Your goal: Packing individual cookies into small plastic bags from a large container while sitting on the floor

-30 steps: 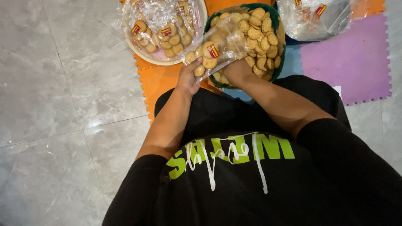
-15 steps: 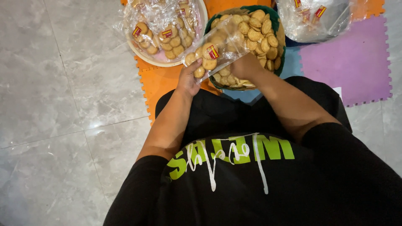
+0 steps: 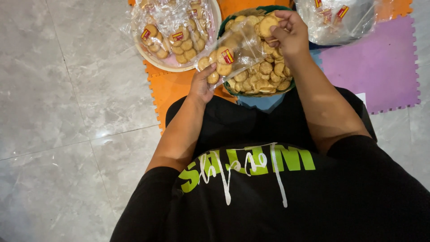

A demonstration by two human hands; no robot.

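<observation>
The left hand [image 3: 200, 85] is clenched on the near corner of a clear, crinkly plastic bag [image 3: 233, 54] partly filled with round, golden-brown biscuits; a small red and yellow label shows on its face; the bag slants up and to the right over the rim of a dark green basket [image 3: 233, 89]. The right hand [image 3: 289, 31] hovers above the far side of that basket, its grip pinched on a single round biscuit [image 3: 268, 24] near the bag's open mouth; whether the biscuit touches the plastic cannot be told. The basket is heaped with loose biscuits [image 3: 264, 71], flat and matte, with slightly darker edges; its far rim is cut off by the frame. To the left, a pale round tray [image 3: 152, 60] carries several filled, glossy bags [image 3: 172, 31], its far part out of view. At far right lies a heap of empty clear bags [image 3: 340, 18] with the same labels, partly cut off. All this rests on foam puzzle mats with toothed edges, orange [image 3: 172, 87] and purple [image 3: 376, 67], laid on a glossy grey tiled floor [image 3: 67, 112]; a blue patch just near the basket is mostly hidden by the person's black clothing [image 3: 277, 179].
</observation>
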